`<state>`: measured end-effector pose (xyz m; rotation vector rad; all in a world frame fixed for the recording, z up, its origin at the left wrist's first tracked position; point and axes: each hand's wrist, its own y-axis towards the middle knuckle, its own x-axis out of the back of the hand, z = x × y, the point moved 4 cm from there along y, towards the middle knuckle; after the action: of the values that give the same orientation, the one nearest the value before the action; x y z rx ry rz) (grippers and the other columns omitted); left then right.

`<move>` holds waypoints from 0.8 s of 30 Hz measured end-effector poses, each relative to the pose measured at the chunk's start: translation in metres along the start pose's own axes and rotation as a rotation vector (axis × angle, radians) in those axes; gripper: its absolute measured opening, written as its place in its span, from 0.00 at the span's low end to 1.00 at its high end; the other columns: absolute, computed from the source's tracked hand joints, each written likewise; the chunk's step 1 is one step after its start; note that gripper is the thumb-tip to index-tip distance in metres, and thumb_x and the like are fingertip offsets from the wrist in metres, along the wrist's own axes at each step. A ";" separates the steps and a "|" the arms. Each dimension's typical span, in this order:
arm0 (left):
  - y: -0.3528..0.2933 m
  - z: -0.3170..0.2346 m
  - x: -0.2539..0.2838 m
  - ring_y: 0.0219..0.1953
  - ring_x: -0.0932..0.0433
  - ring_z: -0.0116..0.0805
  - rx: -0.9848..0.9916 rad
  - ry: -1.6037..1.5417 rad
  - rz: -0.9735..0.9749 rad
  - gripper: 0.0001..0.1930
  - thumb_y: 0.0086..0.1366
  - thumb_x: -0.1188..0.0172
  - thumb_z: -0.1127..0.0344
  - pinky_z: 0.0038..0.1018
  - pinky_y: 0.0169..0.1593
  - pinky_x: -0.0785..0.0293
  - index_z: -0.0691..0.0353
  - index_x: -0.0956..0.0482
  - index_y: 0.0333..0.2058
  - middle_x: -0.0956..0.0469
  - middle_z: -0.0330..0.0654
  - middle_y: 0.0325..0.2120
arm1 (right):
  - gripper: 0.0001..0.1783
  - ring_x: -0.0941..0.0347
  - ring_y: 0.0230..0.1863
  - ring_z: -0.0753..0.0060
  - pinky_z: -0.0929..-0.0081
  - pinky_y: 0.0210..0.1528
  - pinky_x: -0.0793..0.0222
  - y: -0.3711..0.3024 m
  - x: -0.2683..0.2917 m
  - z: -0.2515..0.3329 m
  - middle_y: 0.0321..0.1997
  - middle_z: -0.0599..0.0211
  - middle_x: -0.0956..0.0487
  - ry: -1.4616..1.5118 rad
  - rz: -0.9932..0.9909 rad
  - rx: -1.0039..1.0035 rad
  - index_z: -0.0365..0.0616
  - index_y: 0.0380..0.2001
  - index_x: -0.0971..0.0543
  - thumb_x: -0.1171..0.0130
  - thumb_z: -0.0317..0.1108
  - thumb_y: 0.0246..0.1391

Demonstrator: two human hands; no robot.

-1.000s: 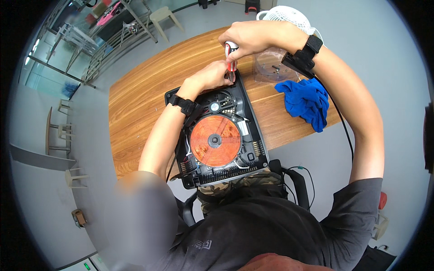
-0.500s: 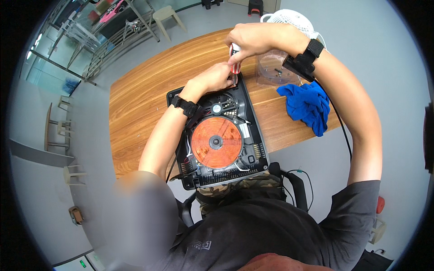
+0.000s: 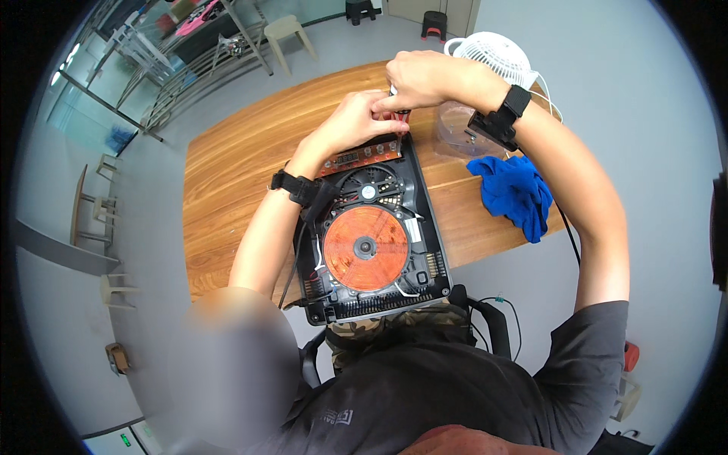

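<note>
An opened black induction cooker (image 3: 425, 250) lies on the wooden table (image 3: 243, 174), showing its orange copper coil (image 3: 365, 248), a round fan (image 3: 368, 186) and a brown circuit board (image 3: 362, 157) at its far end. My right hand (image 3: 425, 80) is closed around a red-handled screwdriver (image 3: 400, 115) pointing down at the far corner of the cooker. My left hand (image 3: 356, 121) pinches at the same spot, fingertips against the tool's tip and the board. Both wrists carry black bands.
A blue cloth (image 3: 516, 193) lies right of the cooker. A clear plastic container (image 3: 455, 129) and a white fan (image 3: 493, 57) stand at the table's far right. A beige stool (image 3: 288, 34) and metal racks (image 3: 189, 68) are beyond the table. Cables hang near my lap.
Both hands stay at the cooker's far corner with the screwdriver; only a slight shift of the hands and view is visible.
</note>
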<state>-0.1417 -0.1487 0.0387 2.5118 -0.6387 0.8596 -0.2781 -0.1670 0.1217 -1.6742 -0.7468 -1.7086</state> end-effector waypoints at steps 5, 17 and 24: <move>-0.006 0.007 0.000 0.25 0.29 0.27 -0.022 -0.024 -0.091 0.18 0.58 0.23 0.56 0.31 0.33 0.28 0.66 0.18 0.30 0.23 0.38 0.20 | 0.39 0.20 0.33 0.34 0.48 0.36 0.22 0.001 0.003 0.008 0.27 0.39 0.18 0.035 -0.003 -0.019 0.30 0.33 0.19 0.40 0.66 0.59; -0.008 0.001 0.003 0.26 0.25 0.35 0.039 0.051 0.007 0.18 0.57 0.25 0.54 0.33 0.35 0.27 0.60 0.13 0.41 0.20 0.42 0.23 | 0.30 0.21 0.30 0.36 0.47 0.36 0.24 -0.004 0.000 0.010 0.23 0.42 0.20 0.028 -0.031 0.058 0.35 0.30 0.20 0.43 0.57 0.65; -0.011 -0.010 -0.005 0.35 0.14 0.44 -0.030 -0.094 -0.156 0.13 0.55 0.24 0.62 0.35 0.44 0.20 0.63 0.14 0.34 0.13 0.48 0.30 | 0.32 0.20 0.30 0.36 0.48 0.36 0.23 -0.006 -0.001 0.014 0.24 0.40 0.19 -0.003 -0.065 -0.048 0.33 0.26 0.19 0.43 0.58 0.62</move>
<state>-0.1436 -0.1329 0.0401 2.5471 -0.4729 0.6752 -0.2738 -0.1521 0.1217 -1.7020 -0.7750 -1.7813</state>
